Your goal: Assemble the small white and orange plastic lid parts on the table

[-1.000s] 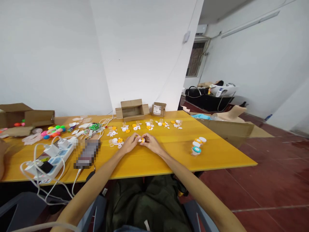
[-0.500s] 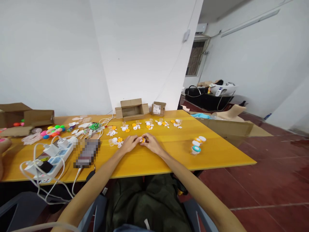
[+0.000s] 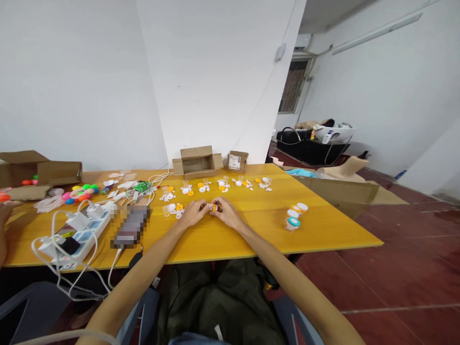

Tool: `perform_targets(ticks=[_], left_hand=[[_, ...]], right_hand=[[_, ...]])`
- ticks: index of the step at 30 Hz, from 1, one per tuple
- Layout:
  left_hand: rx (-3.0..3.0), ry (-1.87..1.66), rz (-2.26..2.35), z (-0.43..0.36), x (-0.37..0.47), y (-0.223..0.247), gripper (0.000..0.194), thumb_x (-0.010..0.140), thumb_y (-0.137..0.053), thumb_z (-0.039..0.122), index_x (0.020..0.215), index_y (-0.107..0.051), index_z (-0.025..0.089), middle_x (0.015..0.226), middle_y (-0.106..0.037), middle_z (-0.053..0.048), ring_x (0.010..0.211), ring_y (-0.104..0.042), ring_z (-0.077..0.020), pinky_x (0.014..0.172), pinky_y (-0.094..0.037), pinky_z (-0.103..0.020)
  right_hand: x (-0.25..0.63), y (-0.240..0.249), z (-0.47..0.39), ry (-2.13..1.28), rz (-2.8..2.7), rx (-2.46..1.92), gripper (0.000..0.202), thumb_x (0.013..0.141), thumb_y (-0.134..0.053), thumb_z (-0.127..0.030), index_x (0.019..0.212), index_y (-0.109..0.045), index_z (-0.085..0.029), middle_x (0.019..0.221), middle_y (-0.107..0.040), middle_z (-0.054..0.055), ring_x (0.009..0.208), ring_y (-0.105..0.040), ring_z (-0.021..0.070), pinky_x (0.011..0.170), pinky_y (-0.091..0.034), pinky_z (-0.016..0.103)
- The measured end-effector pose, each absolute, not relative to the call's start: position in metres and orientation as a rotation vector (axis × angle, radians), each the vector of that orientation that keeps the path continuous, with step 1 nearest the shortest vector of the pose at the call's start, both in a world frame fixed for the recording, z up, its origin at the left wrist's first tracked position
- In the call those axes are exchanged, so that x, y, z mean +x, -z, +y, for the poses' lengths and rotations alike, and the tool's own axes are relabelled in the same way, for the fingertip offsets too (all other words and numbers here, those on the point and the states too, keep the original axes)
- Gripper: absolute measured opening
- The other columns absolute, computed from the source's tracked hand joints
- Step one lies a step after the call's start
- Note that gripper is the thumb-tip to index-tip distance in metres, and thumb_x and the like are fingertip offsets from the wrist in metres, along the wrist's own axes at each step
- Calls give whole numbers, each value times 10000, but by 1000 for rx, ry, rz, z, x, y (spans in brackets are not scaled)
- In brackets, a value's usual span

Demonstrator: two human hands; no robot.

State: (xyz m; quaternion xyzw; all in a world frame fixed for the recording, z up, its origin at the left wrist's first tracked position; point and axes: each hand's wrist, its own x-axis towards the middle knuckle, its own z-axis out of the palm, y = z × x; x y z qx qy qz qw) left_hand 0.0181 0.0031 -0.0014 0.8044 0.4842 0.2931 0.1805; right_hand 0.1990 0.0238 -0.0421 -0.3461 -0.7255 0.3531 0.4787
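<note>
Head view: nearest lies dark green cloth (image 3: 215, 297) over the wearer's lap, below the front edge of a yellow wooden table (image 3: 230, 244). Above the tabletop, the two hands meet. The small round orange-and-white piece (image 3: 214, 207) lies between them, enclosed by the thumb and fingers of the right hand (image 3: 224, 209); the left hand (image 3: 196, 212) brings its fingertips to the piece's left side, though whether they grip it cannot be told. To the right, well apart, stands a clear jar with a round teal-rimmed lid (image 3: 293, 222). Beyond the hands lie white and orange round plastic parts (image 3: 190, 193); farther still, an open brown cardboard box (image 3: 197, 165) stands before a white wall (image 3: 215, 76).
</note>
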Motion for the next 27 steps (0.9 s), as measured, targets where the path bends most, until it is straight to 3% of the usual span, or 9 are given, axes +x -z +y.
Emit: perform_targets(ticks=[2, 7, 10, 16, 22, 27], left_hand=[[2298, -821, 1399, 1, 18, 1, 421, 936, -452, 579, 855, -648, 216, 691, -634, -2, 684, -580, -192, 662, -416, -294], [2332, -812, 1232, -4, 16, 1, 388, 926, -514, 522, 1191, -585, 247, 798, -672, 11, 730, -608, -192, 690, -444, -287], [2306, -820, 1188, -3, 16, 0, 356, 961, -451, 510, 1156, -592, 248, 837, -685, 5, 743, -607, -184, 717, -455, -286], [2295, -795, 1363, -2, 18, -1, 371, 970, -423, 531, 910, -633, 232, 768, -672, -8, 737, -609, -199, 733, -444, -305], [2333, -791, 1273, -6, 17, -2, 401, 924, -525, 550, 1189, -585, 254, 871, -687, -5, 770, -625, -210, 735, -458, -306], [2332, -784, 1259, -7, 18, -4, 319, 971, -441, 500, 1059, -610, 245, 835, -677, -6, 760, -619, -202, 750, -455, -303]], right_hand=[[199, 42, 23, -861, -1772, -841, 234, 726, -734, -316, 897, -593, -240, 911, -654, 5, 835, -626, 189, 767, -539, 334], [199, 41, 24, -855, -1748, -834, 244, 731, -728, -322, 900, -572, -241, 922, -646, 9, 859, -633, 197, 777, -542, 343], [199, 40, 21, -837, -1756, -846, 253, 741, -726, -337, 902, -555, -244, 924, -642, 7, 850, -624, 194, 771, -537, 340], [200, 36, 15, -718, -1821, -891, 210, 760, -678, -275, 910, -533, -262, 901, -631, 1, 838, -609, 199, 788, -516, 349], [200, 36, 16, -692, -1821, -902, 208, 747, -621, -237, 916, -503, -262, 913, -615, 4, 849, -598, 204, 796, -506, 354], [199, 34, 13, -683, -1820, -918, 223, 742, -625, -243, 913, -484, -264, 902, -604, 2, 834, -588, 202, 785, -491, 345]])
